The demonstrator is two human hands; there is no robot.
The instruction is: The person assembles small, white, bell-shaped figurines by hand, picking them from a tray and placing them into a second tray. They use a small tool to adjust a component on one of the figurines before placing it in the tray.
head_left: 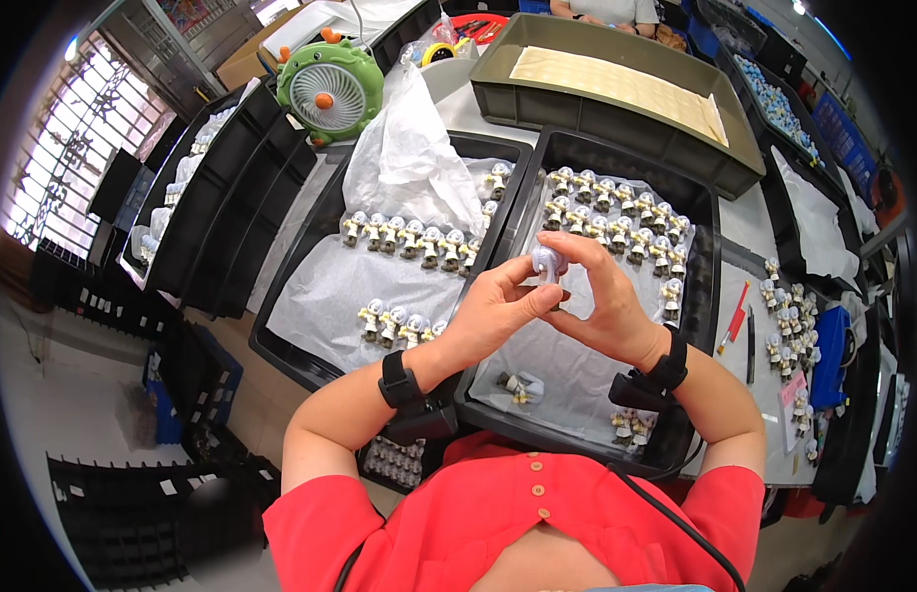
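My left hand (496,308) and my right hand (608,304) meet over the right black tray (712,296). Between their fingertips they pinch a small figurine (548,261) with a pale lilac-white head; fingers cover most of its body. Beyond my hands, rows of similar figurines (617,229) stand on white paper in this tray. One figurine (520,386) lies on its side near the front, and a small cluster (631,426) sits at the near right corner. To the left, a second black tray (286,314) holds more rows of figurines (411,240) on paper.
A green fan (330,91) stands at the far left, beside crumpled white paper (414,158). An olive bin (616,123) is at the back. On the right are a red pen (736,314), loose figurines (792,321) and a blue container (830,357). Another person (616,12) sits across.
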